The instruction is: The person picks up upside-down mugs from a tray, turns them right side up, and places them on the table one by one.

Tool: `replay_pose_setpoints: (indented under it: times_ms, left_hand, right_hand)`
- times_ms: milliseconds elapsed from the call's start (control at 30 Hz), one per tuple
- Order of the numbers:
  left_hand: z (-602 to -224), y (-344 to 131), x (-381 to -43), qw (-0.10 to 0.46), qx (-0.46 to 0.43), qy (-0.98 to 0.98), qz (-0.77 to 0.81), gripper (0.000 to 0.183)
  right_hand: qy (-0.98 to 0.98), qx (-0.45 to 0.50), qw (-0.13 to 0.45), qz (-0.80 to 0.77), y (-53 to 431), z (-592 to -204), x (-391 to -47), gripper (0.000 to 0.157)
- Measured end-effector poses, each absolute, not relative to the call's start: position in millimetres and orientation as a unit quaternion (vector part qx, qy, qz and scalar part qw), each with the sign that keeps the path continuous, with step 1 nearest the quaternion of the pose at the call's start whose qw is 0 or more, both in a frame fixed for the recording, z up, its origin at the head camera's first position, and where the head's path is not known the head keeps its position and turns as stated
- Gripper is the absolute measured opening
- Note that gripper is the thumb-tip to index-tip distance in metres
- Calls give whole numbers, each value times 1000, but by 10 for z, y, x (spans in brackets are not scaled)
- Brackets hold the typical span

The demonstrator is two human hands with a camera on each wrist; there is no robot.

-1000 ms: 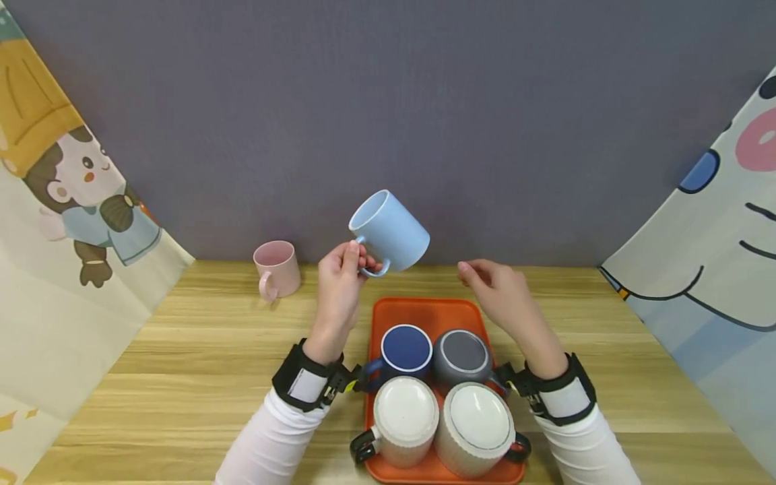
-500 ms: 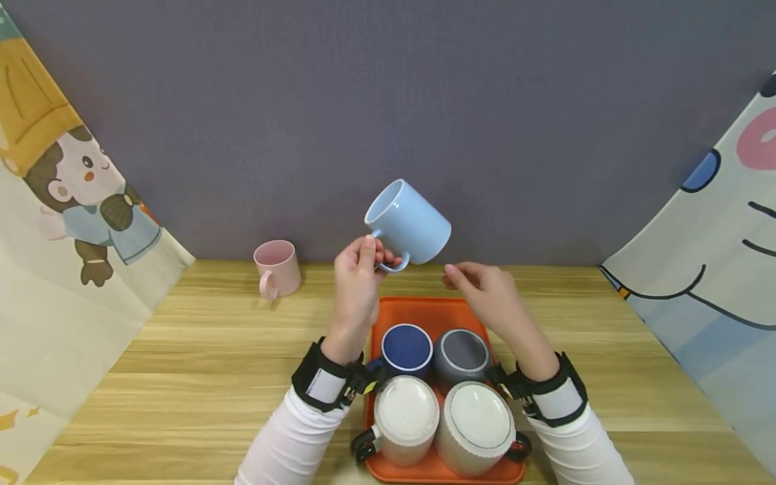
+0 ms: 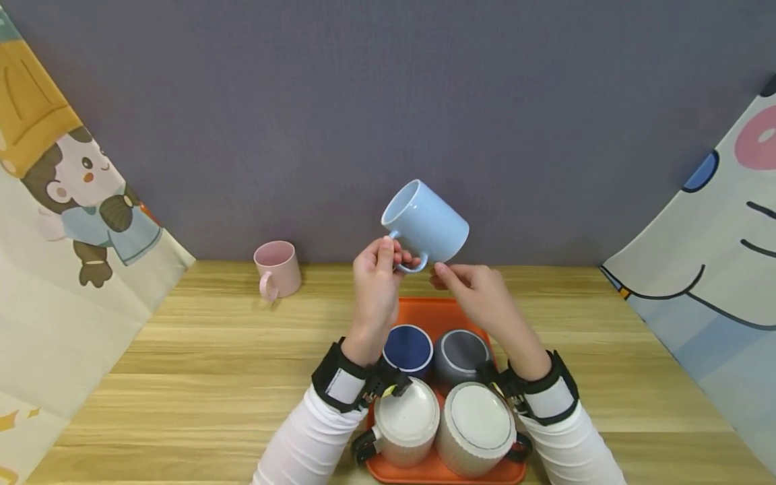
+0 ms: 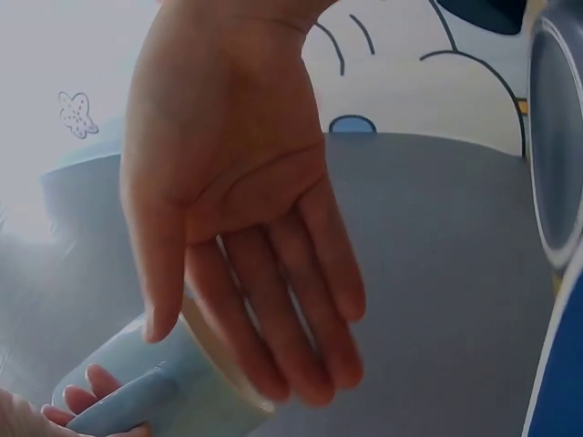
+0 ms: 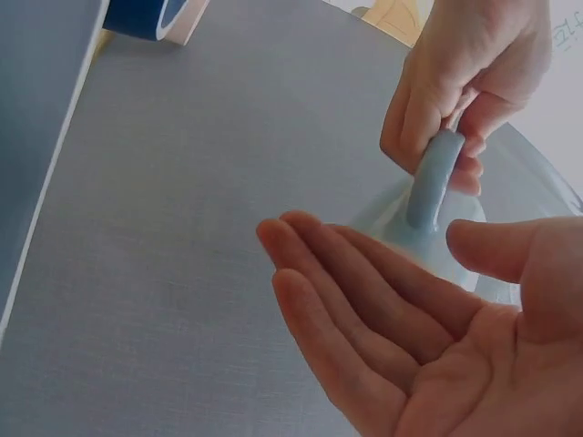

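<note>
Near end of the orange tray: two white mugs, inverted. Mid-tray: navy mug, grey mug, also inverted. In the air by tray's far end: left hand grips light-blue mug by its handle. Long axis tilted: rim up-left, base down-right toward right hand, which is nearer the base, fingers loose, grasping nothing, contact unclear. Pink mug upright, left of tray's far end.

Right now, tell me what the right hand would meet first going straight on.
Likely the light blue mug, just beyond the right hand in the head view; depth is unclear, so it might pass underneath.
</note>
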State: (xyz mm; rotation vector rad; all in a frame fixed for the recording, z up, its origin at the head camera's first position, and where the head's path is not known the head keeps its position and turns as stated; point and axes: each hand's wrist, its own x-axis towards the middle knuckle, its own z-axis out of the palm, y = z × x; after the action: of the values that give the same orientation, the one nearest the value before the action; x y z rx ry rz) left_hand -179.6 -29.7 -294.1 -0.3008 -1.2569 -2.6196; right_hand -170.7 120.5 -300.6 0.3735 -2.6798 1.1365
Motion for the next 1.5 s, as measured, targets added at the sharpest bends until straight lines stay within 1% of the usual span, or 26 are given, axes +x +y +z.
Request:
replay_pose_setpoints:
  times_ms: [267, 567, 767, 1100, 1167, 1267, 1300, 1333, 1400, 1500]
  left_hand:
    - [-2928, -169, -1752, 101, -114, -399, -904, 24]
    - [-2925, -128, -1700, 104, -134, -390, -905, 25]
    - [-2936, -115, -1702, 93, -141, -375, -911, 25]
    - [-2940, -96, -1702, 73, -150, -379, -910, 24]
    - [-2941, -99, -1706, 67, -156, -379, -910, 22]
    - [-2941, -116, -1722, 56, -171, -386, -905, 19]
    - [-2944, -125, -1733, 54, -177, -392, -901, 18]
    - [-2944, -135, -1743, 53, -182, -402, -896, 18]
    - [-2948, -161, -1764, 52, -193, -429, -881, 20]
    - [-2952, -196, -1789, 62, -201, -478, -853, 24]
  right_hand:
    - [-891, 144, 100, 418, 1204, -2988, -1689, 46]
    - [-870, 158, 98, 457, 1178, -2937, -1655, 41]
    - [-827, 153, 82, 534, 1177, -2929, -1673, 38]
    - [-718, 123, 45, 684, 1210, -2930, -1668, 42]
    - [-692, 115, 41, 711, 1213, -2929, -1671, 38]
    - [-661, 101, 38, 742, 1220, -2921, -1680, 21]
    - [-656, 97, 40, 747, 1225, -2917, -1684, 17]
    - [-652, 93, 43, 751, 1231, -2913, -1688, 17]
    - [-646, 88, 51, 757, 1242, -2904, -1695, 23]
    - [-642, 91, 60, 759, 1264, -2895, -1702, 22]
